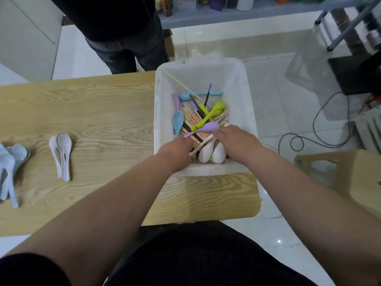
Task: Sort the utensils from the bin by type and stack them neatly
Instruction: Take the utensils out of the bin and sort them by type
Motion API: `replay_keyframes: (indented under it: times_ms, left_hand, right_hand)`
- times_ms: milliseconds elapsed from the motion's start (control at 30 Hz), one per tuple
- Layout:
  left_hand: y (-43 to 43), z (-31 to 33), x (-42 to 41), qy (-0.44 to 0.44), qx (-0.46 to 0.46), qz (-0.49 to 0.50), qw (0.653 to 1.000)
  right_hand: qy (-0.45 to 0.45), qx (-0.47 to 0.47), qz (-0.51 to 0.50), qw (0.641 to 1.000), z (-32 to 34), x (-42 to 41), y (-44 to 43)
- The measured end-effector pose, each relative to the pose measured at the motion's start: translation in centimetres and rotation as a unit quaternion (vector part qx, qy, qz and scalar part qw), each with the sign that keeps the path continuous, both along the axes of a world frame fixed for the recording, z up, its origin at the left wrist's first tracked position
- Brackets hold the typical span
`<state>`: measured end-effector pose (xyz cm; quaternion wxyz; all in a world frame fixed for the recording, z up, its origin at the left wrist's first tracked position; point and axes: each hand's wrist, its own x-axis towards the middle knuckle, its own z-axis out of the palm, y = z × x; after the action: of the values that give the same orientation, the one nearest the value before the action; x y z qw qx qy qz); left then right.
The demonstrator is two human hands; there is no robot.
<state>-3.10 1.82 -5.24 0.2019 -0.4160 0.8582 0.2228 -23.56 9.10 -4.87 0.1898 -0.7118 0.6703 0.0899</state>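
A white plastic bin (162, 104) stands on the right end of the wooden table (99, 112). It holds wrapped chopsticks (190, 122), a purple spoon (206, 129), green spoons (214, 111), a blue spoon (177, 120) and two white spoons (212, 154). Both my hands are inside the bin's near end. My left hand (177, 149) has its fingertips at the purple spoon's handle. My right hand (237, 141) is curled over the white spoons; its fingers are hidden. Two stacked white spoons (61, 155) lie on the table's left side, with a pale blue pile (12, 168) further left.
Another person in dark clothes (123, 34) stands behind the table. A wooden stool (338, 174) is on the right, and black cables (315, 131) run over the tiled floor. A shelf with containers (226, 9) lines the back.
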Motion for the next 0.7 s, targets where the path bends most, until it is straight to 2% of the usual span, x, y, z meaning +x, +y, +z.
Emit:
replay_keyframes:
  times_ms: [133,333,400,533,633,700]
  left_hand:
    - [-0.5,-1.3,-1.1,-0.058,0.010,0.000,0.998]
    - [-0.7,-1.6,-1.5,-0.086,-0.006,-0.028,0.996]
    - [-0.6,-0.9,-1.3,-0.061,0.014,0.018,0.998]
    - [-0.3,1.3,-0.2,0.072,0.070,0.180,0.979]
    - [0.4,3.0,0.6,0.112,0.095,0.225,0.963]
    - [0.8,3.7,1.2,0.134,0.093,0.251,0.954]
  right_hand:
    - [-0.019,0.043,-0.018,0.999,-1.0,-0.3,-0.9]
    - [-0.021,0.020,-0.022,0.999,-2.2,-0.1,-1.4]
    - [-0.021,0.010,-0.027,0.999,-2.2,-0.1,-1.6]
    - [-0.076,-0.021,-0.068,0.995,-2.5,-0.1,-1.7]
    - [-0.110,-0.024,-0.105,0.988,-2.5,0.2,-1.5]
    - [-0.077,-0.017,-0.083,0.993,-2.9,0.2,-1.5]
